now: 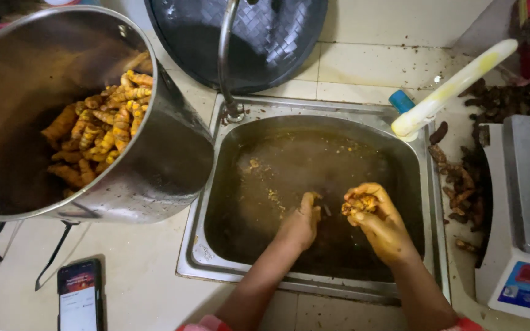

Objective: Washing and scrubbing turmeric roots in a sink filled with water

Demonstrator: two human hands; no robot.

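Nearest, a smartphone (80,295) lay screen-up on the tiled counter (136,276), just beside the sink's near left corner, with a dark strap close by; both forearms crossed the near rim of the steel sink (207,257) and reached down into the murky brown water (277,178). The left hand (302,222) was partly under the surface, fingers curled inward, though I could not tell whether it held anything; the right hand (380,219) stood just beside it, above the water, fingers clamped around a clump of turmeric roots (359,203). Open water lay to the left and far side of the hands. Left of the sink, a large steel pot (154,153) tilted with its side overhanging the sink's left edge, holding peeled yellow turmeric (102,125). On the right counter, dark unpeeled roots (461,184) crowded the rim beside a weighing scale (526,214); farther back rose the tap (227,61), a woven tray (277,37) and a pale handle (455,86).
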